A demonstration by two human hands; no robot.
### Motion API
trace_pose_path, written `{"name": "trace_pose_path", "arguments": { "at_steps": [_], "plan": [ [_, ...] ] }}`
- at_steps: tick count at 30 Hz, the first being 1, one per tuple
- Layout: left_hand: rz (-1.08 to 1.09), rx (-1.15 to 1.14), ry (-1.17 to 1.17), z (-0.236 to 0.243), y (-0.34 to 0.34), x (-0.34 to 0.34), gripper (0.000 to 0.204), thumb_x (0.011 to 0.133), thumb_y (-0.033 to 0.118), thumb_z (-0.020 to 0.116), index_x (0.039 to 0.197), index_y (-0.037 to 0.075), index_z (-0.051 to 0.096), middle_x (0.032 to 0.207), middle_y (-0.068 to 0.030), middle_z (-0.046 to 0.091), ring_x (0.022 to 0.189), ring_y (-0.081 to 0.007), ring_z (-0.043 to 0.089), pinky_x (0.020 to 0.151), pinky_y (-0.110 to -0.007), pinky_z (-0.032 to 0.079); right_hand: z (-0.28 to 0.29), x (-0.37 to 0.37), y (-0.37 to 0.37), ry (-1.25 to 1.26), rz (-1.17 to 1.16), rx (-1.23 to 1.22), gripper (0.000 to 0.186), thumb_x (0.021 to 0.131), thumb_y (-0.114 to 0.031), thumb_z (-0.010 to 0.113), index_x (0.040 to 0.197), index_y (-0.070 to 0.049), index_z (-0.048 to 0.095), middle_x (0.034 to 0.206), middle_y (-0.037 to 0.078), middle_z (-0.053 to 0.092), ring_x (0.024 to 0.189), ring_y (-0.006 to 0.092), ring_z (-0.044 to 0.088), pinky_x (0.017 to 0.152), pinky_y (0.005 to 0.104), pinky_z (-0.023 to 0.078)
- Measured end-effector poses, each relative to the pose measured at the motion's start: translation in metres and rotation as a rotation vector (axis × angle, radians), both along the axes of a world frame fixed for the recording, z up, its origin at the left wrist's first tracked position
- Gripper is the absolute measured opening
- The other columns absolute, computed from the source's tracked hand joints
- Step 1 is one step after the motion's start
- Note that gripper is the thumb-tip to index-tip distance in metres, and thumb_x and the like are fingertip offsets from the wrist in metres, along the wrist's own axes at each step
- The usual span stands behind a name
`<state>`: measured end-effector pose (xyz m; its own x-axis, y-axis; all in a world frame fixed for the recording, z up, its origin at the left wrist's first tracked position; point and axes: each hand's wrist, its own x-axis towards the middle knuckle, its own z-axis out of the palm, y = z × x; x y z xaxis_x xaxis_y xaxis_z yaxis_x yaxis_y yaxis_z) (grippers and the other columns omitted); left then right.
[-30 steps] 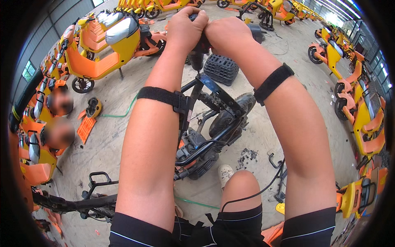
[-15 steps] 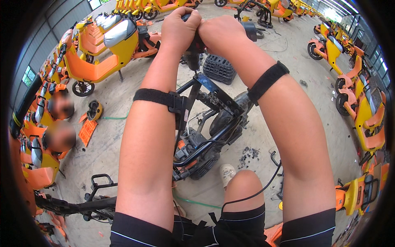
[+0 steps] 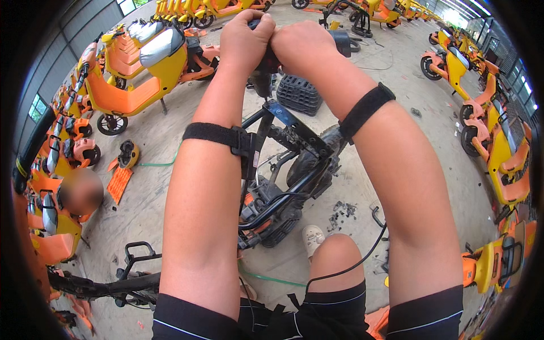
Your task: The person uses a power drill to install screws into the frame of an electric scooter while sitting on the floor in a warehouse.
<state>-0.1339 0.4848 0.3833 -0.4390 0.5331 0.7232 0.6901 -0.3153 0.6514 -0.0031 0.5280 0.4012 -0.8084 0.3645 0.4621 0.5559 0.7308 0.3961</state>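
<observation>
Both my hands are wrapped round a dark power drill (image 3: 262,84), held up at arm's length with its nose pointing down. My left hand (image 3: 245,42) grips the top of its body. My right hand (image 3: 303,45) is closed round the handle, whose dark end (image 3: 341,43) sticks out beyond the fist. The drill's tip reaches a flat black bracket (image 3: 283,116) on a stripped scooter frame (image 3: 277,207). My hands and forearms hide much of the drill. Part of the frame's rear wheel (image 3: 306,167) shows behind the black tubes.
A black plastic crate (image 3: 299,93) stands just past the bracket. Small dark parts (image 3: 343,215) lie scattered on the floor. To the left are a yellow helmet (image 3: 128,153) and an orange panel (image 3: 119,184). Yellow scooters (image 3: 133,85) line both sides. A black cable (image 3: 362,262) crosses my knee.
Both hands keep their grip on the drill, and its tip stays at the bracket. The view has shifted very slightly; nothing else has clearly changed.
</observation>
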Motion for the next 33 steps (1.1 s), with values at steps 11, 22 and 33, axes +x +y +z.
{"name": "trace_pose_path", "arguments": {
  "at_steps": [11,22,33],
  "plan": [
    [-0.015,0.006,-0.028,-0.0027,-0.0003,-0.0033,0.03,0.09,0.035,0.068,0.1,0.007,0.073,0.083,-0.0099,0.072,0.074,-0.0191,0.068,0.072,-0.033,0.054,0.0057,-0.0008,-0.0078,-0.068,-0.05,-0.036,0.019,0.09,-0.02,0.062,0.101,-0.012,0.076,0.099,0.008,0.076,0.095,0.0247,0.073,0.081,0.0382,0.056],
    [-0.009,-0.028,-0.03,-0.0047,0.0008,-0.0033,0.034,0.09,0.037,0.068,0.102,0.007,0.073,0.084,-0.0097,0.073,0.076,-0.0176,0.068,0.073,-0.033,0.054,-0.0006,-0.0018,-0.0033,-0.014,-0.031,-0.036,0.029,0.071,-0.015,0.08,0.097,-0.007,0.07,0.092,0.009,0.074,0.09,0.0263,0.072,0.076,0.0375,0.058],
    [0.012,-0.031,-0.01,-0.0031,-0.0013,-0.0054,0.039,0.091,0.039,0.068,0.105,0.003,0.072,0.086,-0.01,0.073,0.078,-0.0157,0.067,0.075,-0.031,0.054,0.0035,-0.0038,-0.0072,-0.022,-0.027,-0.042,0.023,0.071,-0.016,0.08,0.091,-0.008,0.073,0.091,0.008,0.074,0.088,0.0259,0.072,0.075,0.0377,0.058]
  ]
}}
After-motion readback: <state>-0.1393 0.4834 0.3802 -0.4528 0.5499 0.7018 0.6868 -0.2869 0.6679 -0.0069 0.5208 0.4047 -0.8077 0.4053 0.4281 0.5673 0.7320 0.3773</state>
